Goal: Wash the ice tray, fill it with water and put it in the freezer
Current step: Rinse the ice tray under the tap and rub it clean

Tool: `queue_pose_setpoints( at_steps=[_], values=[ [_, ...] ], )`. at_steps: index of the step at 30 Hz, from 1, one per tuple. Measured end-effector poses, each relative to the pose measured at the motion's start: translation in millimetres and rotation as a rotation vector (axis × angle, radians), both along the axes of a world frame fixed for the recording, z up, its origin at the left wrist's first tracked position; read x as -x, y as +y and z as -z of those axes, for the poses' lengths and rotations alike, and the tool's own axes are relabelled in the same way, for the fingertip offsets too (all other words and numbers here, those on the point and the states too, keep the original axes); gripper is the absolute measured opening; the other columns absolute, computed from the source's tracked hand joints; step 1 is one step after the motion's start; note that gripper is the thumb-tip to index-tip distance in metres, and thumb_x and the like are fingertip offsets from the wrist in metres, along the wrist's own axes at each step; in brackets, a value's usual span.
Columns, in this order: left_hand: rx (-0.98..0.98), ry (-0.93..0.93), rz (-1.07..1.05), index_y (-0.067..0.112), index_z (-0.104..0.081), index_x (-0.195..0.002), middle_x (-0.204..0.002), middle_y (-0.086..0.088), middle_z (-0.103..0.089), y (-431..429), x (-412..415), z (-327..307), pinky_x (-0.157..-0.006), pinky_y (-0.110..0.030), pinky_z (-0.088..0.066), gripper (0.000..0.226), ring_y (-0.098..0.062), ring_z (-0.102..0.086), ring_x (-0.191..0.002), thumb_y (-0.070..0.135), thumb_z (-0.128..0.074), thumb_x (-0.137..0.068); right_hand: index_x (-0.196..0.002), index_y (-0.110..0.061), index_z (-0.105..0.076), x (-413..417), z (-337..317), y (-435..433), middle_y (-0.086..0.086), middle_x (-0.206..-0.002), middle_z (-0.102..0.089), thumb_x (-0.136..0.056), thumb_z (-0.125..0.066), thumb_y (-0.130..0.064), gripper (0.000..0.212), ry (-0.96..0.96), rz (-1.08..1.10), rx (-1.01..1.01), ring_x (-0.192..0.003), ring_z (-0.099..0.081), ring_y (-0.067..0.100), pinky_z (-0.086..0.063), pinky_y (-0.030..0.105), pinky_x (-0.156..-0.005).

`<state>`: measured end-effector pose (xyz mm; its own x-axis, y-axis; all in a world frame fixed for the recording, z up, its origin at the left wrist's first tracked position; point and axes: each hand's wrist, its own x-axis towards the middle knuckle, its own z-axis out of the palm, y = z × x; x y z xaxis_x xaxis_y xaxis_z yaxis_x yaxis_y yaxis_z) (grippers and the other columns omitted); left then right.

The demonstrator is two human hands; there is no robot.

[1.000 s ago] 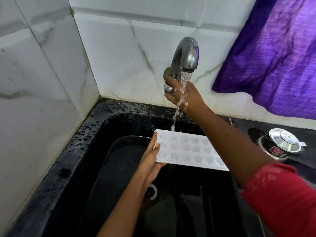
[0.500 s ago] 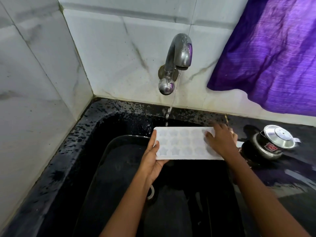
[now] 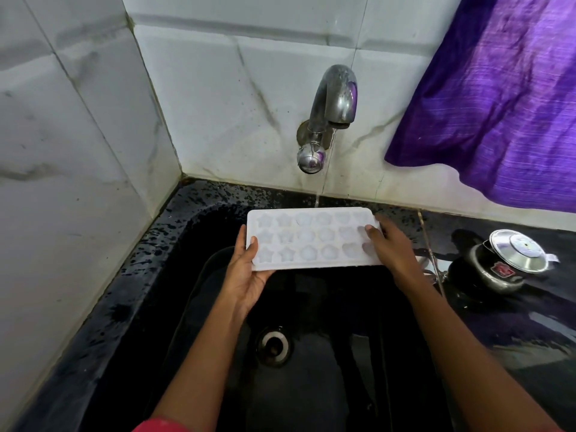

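1. Head view: the ice tray point(image 3: 311, 238) is held over the back edge of the sink point(image 3: 187, 219), just below the tap point(image 3: 333, 110). I can't tell whether its far edge rests on the rim.
2. Tray: white, matte, a rectangle with rounded corners. It has three rows of six moulded pockets, with stars at the left end and rounds in the middle. The right-end shapes are hard to read. Plastic or silicone, can't tell.
3. Orientation: pockets up and roughly level. The long axis runs left-right, parallel to the sink's back edge.
4. Left hand point(image 3: 246, 275) grips the left short end, thumb on the top rim. Its fingers are underneath, out of sight.
5. Right hand point(image 3: 392, 244) grips the right short end, fingers curled over the last column of pockets. Its thumb is hidden.
6. Tap: dull chrome with a curved spout and a round knob below. A thin stream of water point(image 3: 318, 198) drops to the tray's far long edge. Water level in the pockets is not readable.
7. Sink: black, glossy and wet, with a speckled rim. A round steel drain point(image 3: 274, 344) sits mid-basin.
8. Wall tiles point(image 3: 78, 151) are white with grey marble veins. A purple cloth point(image 3: 498, 104), ribbed and creased, hangs at the right.
9. A steel pot point(image 3: 498, 263) with a shiny tilted lid stands on the black counter point(image 3: 530, 322), off the sink's right edge. Its red label is too small to read.
10. A red sleeve point(image 3: 162, 425) is cut off at the bottom.
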<state>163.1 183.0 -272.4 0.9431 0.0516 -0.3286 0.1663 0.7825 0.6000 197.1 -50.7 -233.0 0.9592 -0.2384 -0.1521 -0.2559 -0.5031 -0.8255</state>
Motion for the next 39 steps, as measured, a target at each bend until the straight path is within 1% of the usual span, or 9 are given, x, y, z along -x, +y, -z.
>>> queue_pose_setpoints(
  at_steps=[5,10,13,20,25,29,31,34,39],
  values=[
    [-0.035,-0.007,-0.041,0.010,-0.040,-0.140,-0.132,-0.015,-0.054,20,1,-6,-0.076,-0.040,-0.057,0.040,-0.024,-0.058,-0.110,0.015,-0.037,-0.100,-0.141,-0.015,-0.039,-6,-3,22,0.007,-0.146,-0.040,-0.095,-0.048,-0.025,0.048,-0.013,-0.042,-0.051,-0.131,-0.041,0.023,-0.032,0.024,-0.097],
    [-0.029,-0.077,-0.050,0.014,-0.052,-0.125,-0.107,-0.004,-0.071,41,4,-6,-0.074,-0.037,-0.059,0.032,-0.019,-0.068,-0.096,0.021,-0.032,-0.101,-0.141,-0.015,-0.040,-5,-8,43,0.007,-0.145,-0.043,-0.096,-0.046,-0.021,0.046,-0.040,-0.082,-0.096,-0.130,-0.043,0.022,-0.033,0.031,-0.108],
    [-0.058,-0.067,-0.060,0.018,-0.056,-0.119,-0.107,-0.004,-0.071,56,6,-2,-0.072,-0.040,-0.059,0.028,-0.020,-0.068,-0.096,0.023,-0.035,-0.100,-0.142,-0.015,-0.038,-1,-9,53,0.005,-0.147,-0.040,-0.096,-0.044,-0.015,0.046,-0.049,-0.113,-0.121,-0.132,-0.040,0.020,-0.029,0.027,-0.108],
    [-0.100,0.078,-0.044,0.019,-0.044,-0.138,-0.130,-0.012,-0.058,81,12,7,-0.067,-0.051,-0.058,0.042,-0.033,-0.058,-0.113,0.032,-0.041,-0.098,-0.142,-0.018,-0.038,8,-4,65,0.003,-0.145,-0.041,-0.096,-0.041,-0.011,0.047,-0.030,-0.172,-0.147,-0.130,-0.042,0.018,-0.031,0.022,-0.102],
    [-0.137,0.032,-0.071,0.019,-0.050,-0.131,-0.122,-0.008,-0.063,82,14,7,-0.061,-0.046,-0.058,0.037,-0.027,-0.067,-0.099,0.032,-0.042,-0.097,-0.140,-0.021,-0.041,8,-2,62,0.004,-0.137,-0.051,-0.096,-0.041,-0.014,0.045,-0.032,-0.205,-0.124,-0.121,-0.050,0.020,-0.041,0.029,-0.100],
    [-0.152,0.010,-0.073,0.023,-0.059,-0.116,-0.109,-0.004,-0.070,72,14,5,-0.058,-0.046,-0.058,0.027,-0.025,-0.069,-0.094,0.032,-0.042,-0.097,-0.142,-0.016,-0.037,-5,-8,52,0.010,-0.132,-0.054,-0.096,-0.045,-0.016,0.047,-0.072,-0.252,0.105,-0.111,-0.054,0.021,-0.038,0.018,-0.084],
    [-0.165,0.009,-0.067,0.024,-0.058,-0.116,-0.106,-0.002,-0.071,64,13,3,-0.056,-0.044,-0.058,0.026,-0.024,-0.069,-0.092,0.032,-0.041,-0.098,-0.144,-0.014,-0.031,-15,-19,50,0.016,-0.132,-0.049,-0.094,-0.050,-0.019,0.054,-0.187,-0.283,0.264,-0.116,-0.051,0.028,-0.039,0.029,-0.096],
    [-0.180,0.043,-0.064,0.021,-0.051,-0.130,-0.114,-0.005,-0.066,46,10,0,-0.059,-0.046,-0.059,0.035,-0.026,-0.065,-0.098,0.033,-0.038,-0.099,-0.147,-0.021,-0.021,-31,-43,56,0.019,-0.132,-0.041,-0.089,-0.060,-0.023,0.070,-0.401,-0.333,0.477,-0.116,-0.045,0.035,-0.042,0.043,-0.097],
    [-0.154,0.073,-0.015,0.020,-0.045,-0.136,-0.122,-0.010,-0.062,11,3,-2,-0.059,-0.048,-0.058,0.038,-0.026,-0.063,-0.101,0.031,-0.035,-0.101,-0.144,-0.024,-0.028,-59,-68,80,0.018,-0.139,-0.036,-0.086,-0.064,-0.023,0.069,-0.534,-0.434,0.833,-0.115,-0.044,0.035,-0.046,0.041,-0.087]
  ],
)
